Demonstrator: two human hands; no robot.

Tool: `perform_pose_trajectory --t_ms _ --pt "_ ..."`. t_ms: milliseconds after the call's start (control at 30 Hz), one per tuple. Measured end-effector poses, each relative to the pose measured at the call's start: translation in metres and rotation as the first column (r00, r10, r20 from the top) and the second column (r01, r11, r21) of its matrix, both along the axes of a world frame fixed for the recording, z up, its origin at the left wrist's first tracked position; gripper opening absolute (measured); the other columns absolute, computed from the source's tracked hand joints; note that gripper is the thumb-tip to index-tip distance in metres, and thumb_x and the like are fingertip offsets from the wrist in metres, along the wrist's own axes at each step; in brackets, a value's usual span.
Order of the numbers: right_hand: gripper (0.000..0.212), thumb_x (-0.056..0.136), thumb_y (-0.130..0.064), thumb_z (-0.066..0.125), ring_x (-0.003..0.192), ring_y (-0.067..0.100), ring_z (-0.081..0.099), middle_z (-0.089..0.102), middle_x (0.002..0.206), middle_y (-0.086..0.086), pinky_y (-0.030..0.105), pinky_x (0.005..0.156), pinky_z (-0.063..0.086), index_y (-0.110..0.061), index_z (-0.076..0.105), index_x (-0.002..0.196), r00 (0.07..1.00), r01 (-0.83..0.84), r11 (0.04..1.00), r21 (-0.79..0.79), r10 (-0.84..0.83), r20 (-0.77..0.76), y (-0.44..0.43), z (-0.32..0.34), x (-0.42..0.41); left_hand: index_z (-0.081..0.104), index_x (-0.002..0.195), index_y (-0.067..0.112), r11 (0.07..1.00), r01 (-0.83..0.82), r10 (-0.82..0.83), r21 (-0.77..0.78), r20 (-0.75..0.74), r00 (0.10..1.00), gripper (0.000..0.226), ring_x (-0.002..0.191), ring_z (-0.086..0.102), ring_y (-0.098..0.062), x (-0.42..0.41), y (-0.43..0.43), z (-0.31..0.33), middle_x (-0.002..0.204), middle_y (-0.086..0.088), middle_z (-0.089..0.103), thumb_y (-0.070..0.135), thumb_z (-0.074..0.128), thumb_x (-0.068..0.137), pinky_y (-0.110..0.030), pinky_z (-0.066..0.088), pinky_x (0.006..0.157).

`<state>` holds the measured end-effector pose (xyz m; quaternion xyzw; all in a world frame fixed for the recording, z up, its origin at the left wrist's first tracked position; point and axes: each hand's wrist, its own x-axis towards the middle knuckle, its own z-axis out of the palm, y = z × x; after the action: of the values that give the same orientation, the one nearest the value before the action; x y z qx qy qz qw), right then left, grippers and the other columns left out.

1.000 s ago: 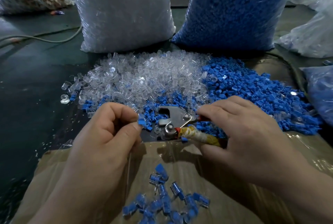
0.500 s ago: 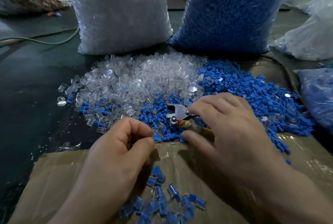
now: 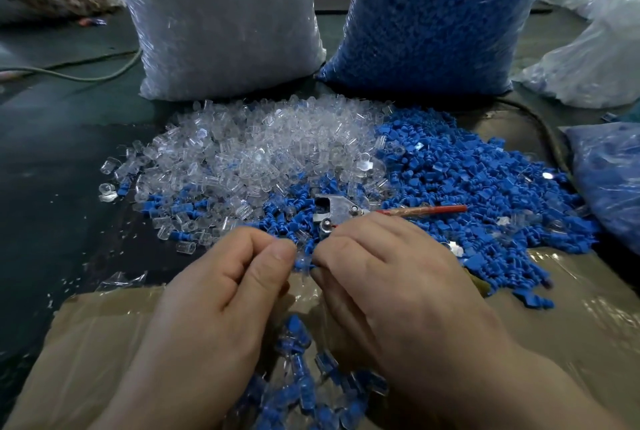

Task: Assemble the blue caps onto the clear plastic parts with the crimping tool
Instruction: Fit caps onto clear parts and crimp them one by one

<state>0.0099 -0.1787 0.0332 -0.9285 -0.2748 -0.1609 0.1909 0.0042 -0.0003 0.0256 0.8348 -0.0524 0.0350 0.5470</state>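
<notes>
My left hand and my right hand meet fingertip to fingertip over the near edge of the piles. Between them they pinch a blue cap and a small clear part, mostly hidden by the fingers. The metal crimping tool lies on the blue cap pile just beyond my right knuckles. Its red-tipped upper handle points right, and its lower handle runs under my right fingers. The clear plastic parts are heaped to the left of the caps. Several assembled capped pieces lie on the cardboard between my wrists.
A large bag of clear parts and a large bag of blue caps stand behind the piles. Taped cardboard covers the near table. Another bag of blue pieces sits at the right edge, and a cable crosses the far left.
My right hand has drawn back from the tool, so its upper handle now shows on the pile. Both hands have come together and now pinch a small part between their fingertips.
</notes>
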Motion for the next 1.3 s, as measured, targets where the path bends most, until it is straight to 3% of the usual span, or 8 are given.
perform_pose_trajectory --t_ms 200,300,400,567,667,833,1100,1300 --pt "0.028 0.096 -0.04 0.039 0.068 0.01 0.046 0.05 0.072 -0.011 0.032 0.062 0.039 -0.024 0.053 0.078 0.975 0.019 0.996 0.088 0.001 -0.221 0.007 0.008 -0.007 0.066 0.08 0.023 0.981 0.134 -0.15 -0.141 -0.106 0.983 0.05 0.045 0.045 -0.012 0.003 0.007 -0.003 0.052 0.0 0.053 0.072 0.062 0.076 -0.027 0.039 0.041" --pt "0.024 0.08 -0.04 0.048 0.054 0.011 0.045 0.051 0.057 -0.007 0.033 0.051 0.036 -0.021 0.054 0.066 0.671 0.285 0.806 0.52 0.219 -0.708 0.007 0.017 -0.011 0.068 0.09 0.032 0.967 0.245 -0.242 -0.064 0.059 0.969 0.045 0.049 0.052 -0.014 0.001 0.008 -0.004 0.059 0.002 0.059 0.074 0.061 0.076 -0.027 0.043 0.045" --pt "0.025 0.077 -0.034 0.052 0.047 0.014 0.04 0.048 0.052 -0.001 0.026 0.044 0.032 -0.021 0.056 0.057 0.42 0.464 0.693 0.552 0.377 -0.826 0.003 0.024 -0.01 0.065 0.096 0.039 0.967 0.234 -0.248 0.097 0.175 0.953 0.036 0.057 0.062 -0.011 0.001 0.009 0.002 0.072 0.007 0.067 0.072 0.054 0.085 -0.026 0.051 0.045" --pt "0.035 0.086 -0.056 0.033 0.072 0.003 0.052 0.059 0.078 -0.011 0.027 0.062 0.045 -0.028 0.054 0.082 0.83 0.227 0.97 0.085 -0.147 -0.538 -0.002 0.013 -0.006 0.063 0.091 0.043 0.935 0.108 -0.158 0.339 0.125 0.979 0.019 0.064 0.066 -0.001 0.008 0.019 0.003 0.074 0.021 0.069 0.06 0.061 0.083 -0.019 0.054 0.05" --pt "0.023 0.095 -0.054 0.032 0.075 0.005 0.05 0.053 0.089 -0.013 0.032 0.066 0.044 -0.034 0.043 0.094 0.909 0.173 0.981 -0.089 -0.194 -0.369 -0.001 0.006 -0.006 0.06 0.083 0.042 0.841 0.177 -0.259 0.512 0.094 0.961 0.007 0.064 0.061 0.006 0.007 0.015 0.0 0.076 0.028 0.065 0.047 0.064 0.084 -0.009 0.048 0.056" --pt "0.025 0.094 -0.054 0.03 0.074 0.016 0.051 0.05 0.092 -0.011 0.034 0.054 0.036 -0.036 0.041 0.109 0.953 0.152 0.976 -0.155 -0.186 -0.239 -0.002 -0.005 -0.005 0.055 0.078 0.039 0.76 0.307 -0.412 0.573 0.059 0.909 0.012 0.072 0.056 0.006 0.008 0.01 -0.001 0.08 0.023 0.058 0.051 0.053 0.077 -0.016 0.048 0.059" --pt "0.02 0.094 -0.049 0.036 0.075 0.012 0.045 0.036 0.084 -0.011 0.033 0.057 0.039 -0.035 0.049 0.101 0.942 -0.059 0.974 -0.216 -0.017 -0.334 -0.007 -0.004 -0.001 0.056 0.079 0.038 0.755 0.331 -0.421 0.566 0.031 0.907 0.008 0.07 0.057 0.007 0.005 0.012 0.005 0.079 0.024 0.058 0.045 0.056 0.075 -0.01 0.043 0.055" --pt "0.033 0.097 -0.053 0.029 0.084 0.018 0.052 0.049 0.097 -0.01 0.033 0.056 0.036 -0.038 0.034 0.126 0.963 0.094 0.974 -0.205 -0.141 -0.232 0.003 -0.006 0.004 0.054 0.124 0.051 0.782 0.1 -0.193 0.615 0.087 0.977 0.042 0.094 0.054 0.01 0.018 0.018 -0.008 0.109 0.036 0.049 0.056 0.05 0.082 -0.016 0.043 0.073"
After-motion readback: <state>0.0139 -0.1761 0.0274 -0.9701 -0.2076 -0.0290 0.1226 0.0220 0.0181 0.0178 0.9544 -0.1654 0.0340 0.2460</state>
